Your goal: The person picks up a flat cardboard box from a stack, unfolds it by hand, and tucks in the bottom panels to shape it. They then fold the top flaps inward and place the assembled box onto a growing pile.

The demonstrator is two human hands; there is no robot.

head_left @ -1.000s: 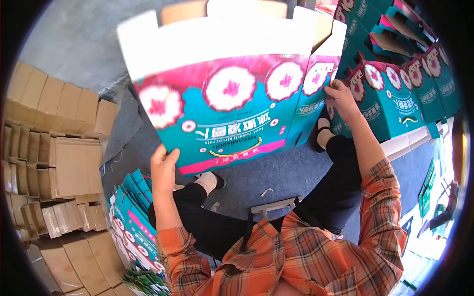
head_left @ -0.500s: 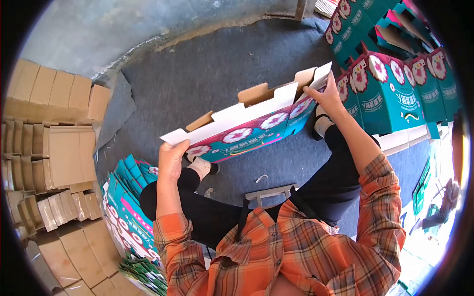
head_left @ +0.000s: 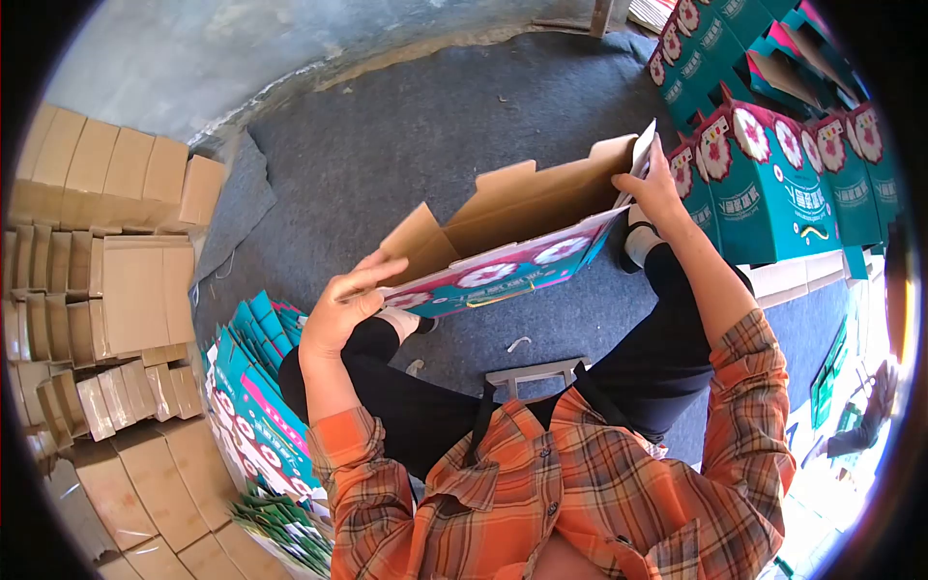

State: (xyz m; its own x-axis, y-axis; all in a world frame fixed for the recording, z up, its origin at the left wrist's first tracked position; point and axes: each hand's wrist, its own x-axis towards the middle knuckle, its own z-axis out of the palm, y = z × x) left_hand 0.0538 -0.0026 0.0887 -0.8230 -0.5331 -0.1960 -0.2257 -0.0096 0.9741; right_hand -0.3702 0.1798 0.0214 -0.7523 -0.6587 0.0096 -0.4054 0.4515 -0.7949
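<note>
A printed cardboard carton [head_left: 493, 277], teal and magenta with white flower pictures, is held partly opened out above my knees. Its brown inside [head_left: 541, 198] shows between the near printed panel and the far panel, whose top edge has notched tabs. My left hand [head_left: 338, 304] is at the carton's left end, fingers and thumb closed about the edge there. At the opposite end, my right hand [head_left: 657, 188] grips the right side, the thumb on the inner side and the fingers partly hidden behind the end flap [head_left: 644, 152].
Plain brown cartons [head_left: 145, 295] are stacked at left. Flat teal cartons [head_left: 256, 391] stand beside my left leg, with green folded pieces [head_left: 280, 532] below. Erected teal cartons [head_left: 773, 184] stand at right. A low metal stool [head_left: 537, 375] is between my legs on dark floor matting [head_left: 406, 126].
The carton has gone from nearly flat to spread apart, its near panel tipping toward me and its inside coming into view. My left hand has shifted its hold at the left end.
</note>
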